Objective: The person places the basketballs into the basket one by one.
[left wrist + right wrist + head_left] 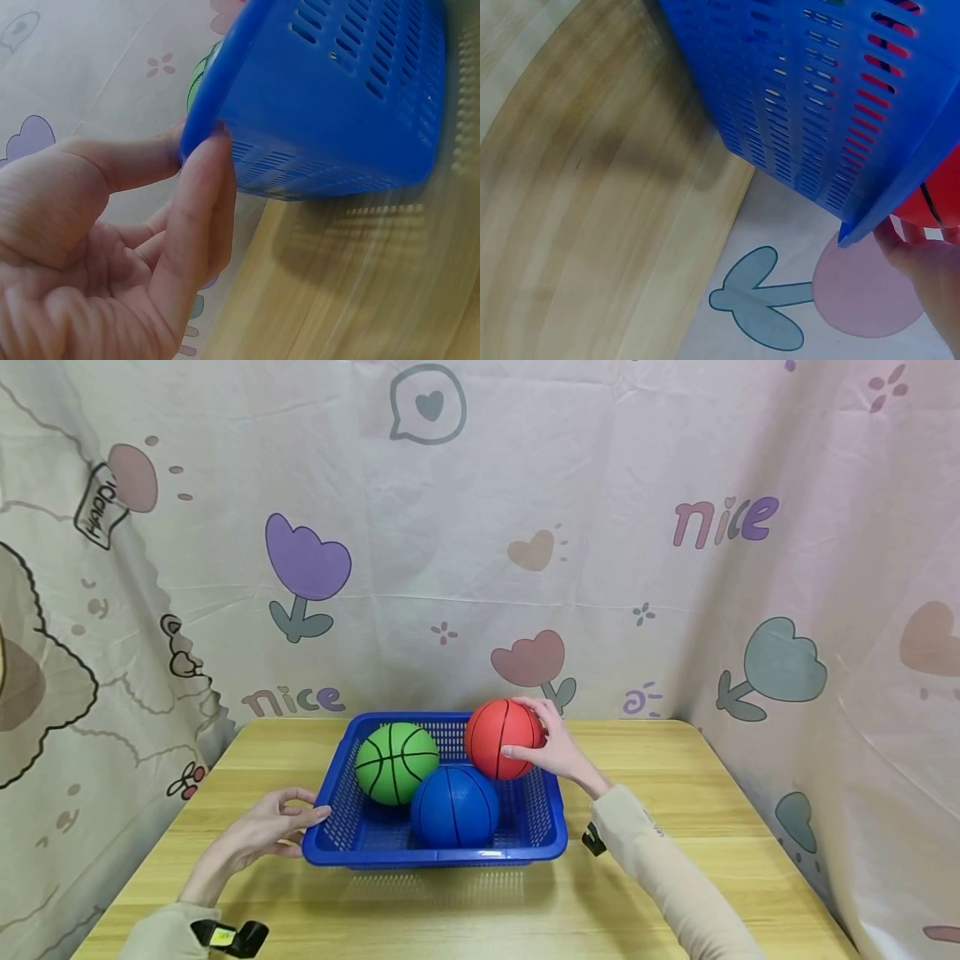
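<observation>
A blue plastic basket [435, 857] with slotted walls stands on the table, holding three small basketballs. The green ball [396, 763] is at its back left and the blue ball [454, 807] at the front middle. At the back right is the red ball [495, 739], partly higher than the rim. My right hand [553, 745] grips the red ball from its right side, thumb in front and fingers over the top. With thumb and fingers, my left hand [112, 225] pinches the basket's left rim [217, 90]. Most of the right hand is cut off in the right wrist view.
The wooden table [645, 860] has a rounded far right corner. A printed cloth [450, 552] hangs behind it and along both sides. Dark straps with small devices [232, 937] sit on both wrists.
</observation>
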Demonstrator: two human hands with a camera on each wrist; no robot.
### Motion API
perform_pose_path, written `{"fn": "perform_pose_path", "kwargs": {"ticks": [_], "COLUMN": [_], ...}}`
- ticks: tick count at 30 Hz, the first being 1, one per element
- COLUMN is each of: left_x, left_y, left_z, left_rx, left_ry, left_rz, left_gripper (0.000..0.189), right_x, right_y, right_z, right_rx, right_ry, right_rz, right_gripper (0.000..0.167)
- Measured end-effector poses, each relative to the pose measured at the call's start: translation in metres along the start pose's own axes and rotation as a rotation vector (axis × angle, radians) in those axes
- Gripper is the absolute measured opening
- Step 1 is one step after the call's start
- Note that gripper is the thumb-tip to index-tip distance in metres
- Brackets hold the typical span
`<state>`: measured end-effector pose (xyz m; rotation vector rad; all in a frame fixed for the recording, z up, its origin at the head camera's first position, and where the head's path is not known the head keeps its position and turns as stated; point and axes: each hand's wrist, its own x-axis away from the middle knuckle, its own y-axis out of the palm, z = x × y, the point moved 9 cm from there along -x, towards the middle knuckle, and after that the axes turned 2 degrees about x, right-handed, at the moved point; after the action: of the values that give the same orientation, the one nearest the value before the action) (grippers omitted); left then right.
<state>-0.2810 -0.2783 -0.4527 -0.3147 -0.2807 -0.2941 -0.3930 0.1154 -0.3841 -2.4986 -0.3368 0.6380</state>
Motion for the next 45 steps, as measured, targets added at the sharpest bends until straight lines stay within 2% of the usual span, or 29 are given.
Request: {"fn": "perform_pose_path", "kwargs": {"ticks": [9, 18, 26, 31, 37, 45], "left_x": [0.000, 0.000, 0.001, 0.001, 0.001, 0.002], "left_y": [0.000, 0.000, -0.001, -0.001, -0.001, -0.001], "left_z": [0.001, 0.000, 0.000, 0.000, 0.000, 0.000], "left_rx": [-0.005, -0.005, -0.006, -0.006, -0.007, -0.013], "left_ry": [0.002, -0.003, -0.005, -0.005, -0.012, -0.001], "left_rz": [-0.004, 0.003, 0.007, 0.006, 0.013, 0.006], "left_gripper": [0.067, 0.068, 0.067, 0.067, 0.066, 0.066], "right_x": [0.001, 0.000, -0.002, -0.003, -0.007, -0.009], "right_y": [0.000, 0.003, 0.005, 0.006, 0.008, 0.007], "right_z": [0.004, -0.003, -0.001, -0.001, -0.001, -0.004], "right_rx": [-0.002, 0.032, 0.105, 0.109, 0.136, 0.151], "right_ry": [0.018, -0.066, -0.002, 0.030, 0.024, -0.008], "right_rz": [-0.012, -0.021, -0.037, -0.053, -0.057, -0.018], "right_gripper": [0.068, 0.058, 0.061, 0.061, 0.056, 0.050]}}
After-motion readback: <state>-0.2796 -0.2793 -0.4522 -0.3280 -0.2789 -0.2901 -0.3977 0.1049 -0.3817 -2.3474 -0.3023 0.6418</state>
